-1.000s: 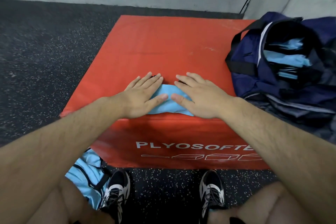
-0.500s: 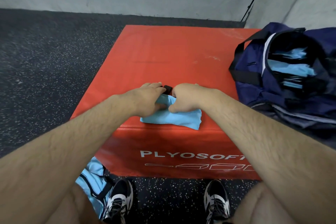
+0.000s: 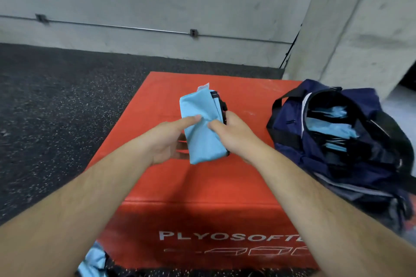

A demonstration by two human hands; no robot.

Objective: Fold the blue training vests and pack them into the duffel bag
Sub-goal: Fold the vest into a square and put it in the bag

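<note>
A folded light-blue training vest (image 3: 199, 123) with black trim is held up above the red plyo box (image 3: 202, 186). My left hand (image 3: 167, 139) grips its left side, thumb on the front and fingers behind. My right hand (image 3: 231, 136) grips its right edge, thumb on the front. The navy duffel bag (image 3: 333, 141) lies open on the right of the box, with several folded blue vests (image 3: 331, 123) inside.
More light-blue vest fabric (image 3: 94, 263) lies on the floor at the bottom left, by the box's front. Dark speckled rubber floor (image 3: 56, 119) spreads to the left. A concrete wall and pillar (image 3: 349, 29) rise behind the box and bag.
Both hands were pressing the folded vest flat on the box, then closed on it. Now the vest is lifted off the box and held upright between them.
</note>
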